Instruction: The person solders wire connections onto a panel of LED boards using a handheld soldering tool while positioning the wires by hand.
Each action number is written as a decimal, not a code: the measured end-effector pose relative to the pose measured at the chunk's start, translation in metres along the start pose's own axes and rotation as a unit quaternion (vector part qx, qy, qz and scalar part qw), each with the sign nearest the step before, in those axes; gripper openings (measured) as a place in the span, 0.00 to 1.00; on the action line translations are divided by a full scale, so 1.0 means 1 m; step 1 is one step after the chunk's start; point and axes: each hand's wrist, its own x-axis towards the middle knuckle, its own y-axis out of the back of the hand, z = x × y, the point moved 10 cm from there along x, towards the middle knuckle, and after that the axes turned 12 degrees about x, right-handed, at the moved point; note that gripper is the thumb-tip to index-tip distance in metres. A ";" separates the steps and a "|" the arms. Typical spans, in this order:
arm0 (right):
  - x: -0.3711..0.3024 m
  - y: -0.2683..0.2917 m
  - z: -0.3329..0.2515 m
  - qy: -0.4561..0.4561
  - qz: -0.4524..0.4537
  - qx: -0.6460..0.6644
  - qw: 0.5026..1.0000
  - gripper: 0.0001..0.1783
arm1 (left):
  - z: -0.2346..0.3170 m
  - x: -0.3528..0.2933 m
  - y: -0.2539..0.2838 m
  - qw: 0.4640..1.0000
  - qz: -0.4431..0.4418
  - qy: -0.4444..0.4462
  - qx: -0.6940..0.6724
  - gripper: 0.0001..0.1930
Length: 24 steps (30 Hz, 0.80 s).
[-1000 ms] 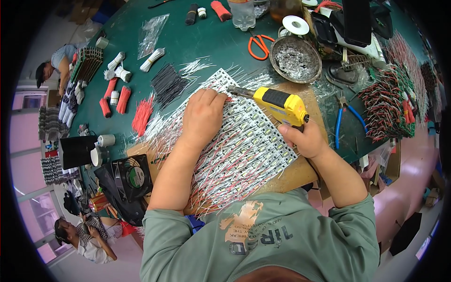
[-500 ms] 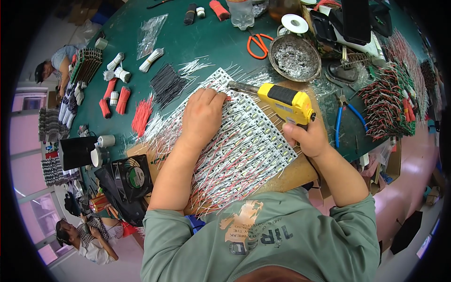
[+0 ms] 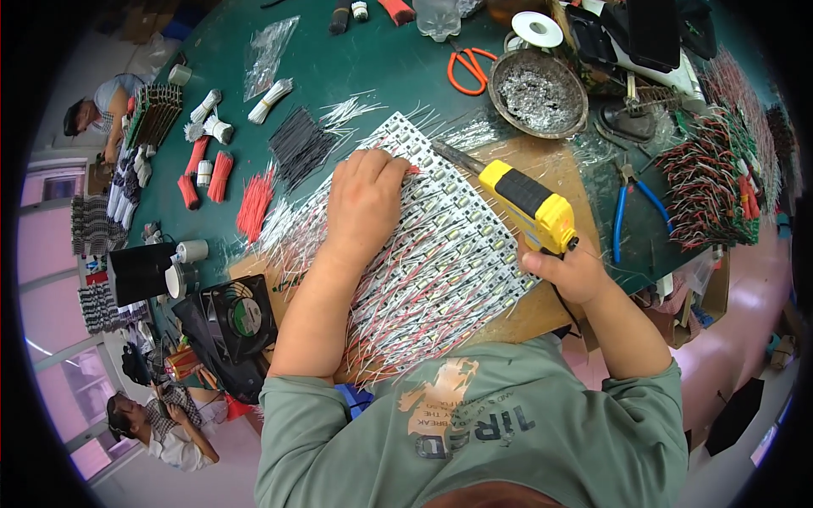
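Note:
My right hand (image 3: pixel 572 269) is wrapped round the grip of a yellow and black soldering gun (image 3: pixel 527 201). The gun's metal tip points up and left, over the upper edge of a panel of small white circuit boards (image 3: pixel 406 140). Many red and white wires (image 3: pixel 406 300) spread across the panel's lower part. Over the panel's upper left side is my left hand (image 3: pixel 366 203), fingers bent and pressed together. A bit of red wire (image 3: pixel 412 170) shows at its fingertips; the rest of the grip is hidden. A brown board (image 3: pixel 555 182) lies beneath the panel.
Black wires (image 3: pixel 298 151) and red wires (image 3: pixel 254 207) lie left of the panel. Beyond it are a metal bowl of solder scraps (image 3: pixel 539 93) and orange-handled scissors (image 3: pixel 467 69). Blue-handled pliers (image 3: pixel 621 212) lie right. A fan (image 3: pixel 241 317) stands left. Two other people are at far left.
The soldering gun and my right hand have shifted right and slightly down, and the tip has drawn away from the boards. My left hand stays at nearly the same spot on the panel.

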 end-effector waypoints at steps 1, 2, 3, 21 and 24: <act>-0.001 0.002 0.001 0.000 0.015 0.002 1.000 0.14 | 0.000 0.000 0.000 1.000 -0.002 -0.001 0.000 0.10; -0.002 0.003 0.003 -0.001 0.015 0.003 1.000 0.14 | 0.001 0.000 0.002 1.000 0.005 0.000 0.004 0.10; -0.004 0.008 0.006 -0.005 0.027 0.015 1.000 0.15 | 0.001 0.001 0.004 1.000 0.012 0.000 0.008 0.10; 0.000 0.005 0.003 -0.011 0.066 -0.012 0.998 0.25 | 0.013 -0.004 -0.001 0.998 -0.034 -0.006 -0.044 0.08; 0.000 0.003 0.000 0.001 0.062 -0.012 0.998 0.25 | 0.014 -0.004 0.001 0.999 -0.023 -0.008 -0.043 0.08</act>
